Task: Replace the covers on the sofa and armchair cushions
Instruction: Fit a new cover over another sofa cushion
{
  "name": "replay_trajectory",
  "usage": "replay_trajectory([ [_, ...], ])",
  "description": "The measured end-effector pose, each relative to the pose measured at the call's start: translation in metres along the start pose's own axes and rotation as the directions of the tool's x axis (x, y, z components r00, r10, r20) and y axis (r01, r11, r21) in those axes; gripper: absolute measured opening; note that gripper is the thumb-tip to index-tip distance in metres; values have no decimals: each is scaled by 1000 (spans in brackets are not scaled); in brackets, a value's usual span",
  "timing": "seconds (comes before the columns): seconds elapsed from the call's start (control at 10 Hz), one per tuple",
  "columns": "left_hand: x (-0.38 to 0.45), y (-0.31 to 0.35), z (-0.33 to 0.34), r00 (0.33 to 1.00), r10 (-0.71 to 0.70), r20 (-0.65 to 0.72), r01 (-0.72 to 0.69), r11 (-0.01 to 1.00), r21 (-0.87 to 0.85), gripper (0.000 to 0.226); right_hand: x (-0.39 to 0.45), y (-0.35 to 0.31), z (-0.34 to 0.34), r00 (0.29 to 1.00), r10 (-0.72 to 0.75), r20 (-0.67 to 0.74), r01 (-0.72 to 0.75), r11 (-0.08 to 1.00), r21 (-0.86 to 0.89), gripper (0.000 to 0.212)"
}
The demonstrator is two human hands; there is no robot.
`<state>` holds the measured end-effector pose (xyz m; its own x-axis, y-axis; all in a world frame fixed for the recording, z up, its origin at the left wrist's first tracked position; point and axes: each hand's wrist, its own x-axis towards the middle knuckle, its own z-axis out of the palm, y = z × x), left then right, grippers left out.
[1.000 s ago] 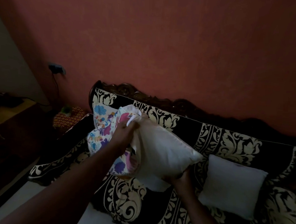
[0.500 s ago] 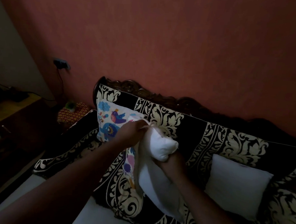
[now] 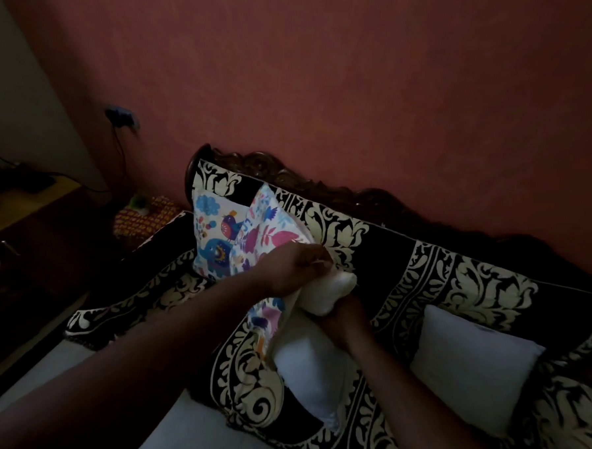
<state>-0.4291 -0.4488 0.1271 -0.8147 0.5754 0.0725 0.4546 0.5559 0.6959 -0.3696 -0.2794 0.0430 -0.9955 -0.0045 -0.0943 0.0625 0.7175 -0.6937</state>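
The edge of the floral cover (image 3: 270,236) is pinched in the curled fingers of the left hand (image 3: 292,270), right beside the top corner of the white cushion insert (image 3: 316,332). That corner (bunched into a rounded knob) is squeezed from below by the right hand (image 3: 346,318), whose fingers are wrapped round the insert's narrowed neck. The two hands are held close together, almost touching. The cover is draped up and to the left from the pinch, with a strip of it trailing down beside the insert. The rest of the insert is hung downward over the sofa (image 3: 422,265), which is dressed in black and cream scrollwork. A printed cushion (image 3: 215,240) is propped against the sofa's back corner behind the cover. A bare white cushion (image 3: 472,367) is seen lying well apart to the right.
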Motion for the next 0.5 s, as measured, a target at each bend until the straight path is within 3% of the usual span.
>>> replay_trajectory([
  [0.1,-6,-3,6,994,-8,-111,6,1000,-18,28,5,2,1,995,43,-87,-32,993,117,42],
  [0.2,-17,-6,19,934,-106,-342,111,994,-5,50,3,-9,-8,930,72,-360,61,937,345,73],
  [0.3,-29,-20,37,910,-219,-351,263,961,83,70,12,-9,-17,868,95,-487,106,923,370,69],
  [0.4,-39,-45,53,947,-173,-271,254,920,299,53,17,-14,-35,849,157,-504,127,866,483,50],
  [0.5,-37,-61,56,955,-152,-255,247,883,399,43,26,-14,-48,829,145,-540,190,835,516,49],
])
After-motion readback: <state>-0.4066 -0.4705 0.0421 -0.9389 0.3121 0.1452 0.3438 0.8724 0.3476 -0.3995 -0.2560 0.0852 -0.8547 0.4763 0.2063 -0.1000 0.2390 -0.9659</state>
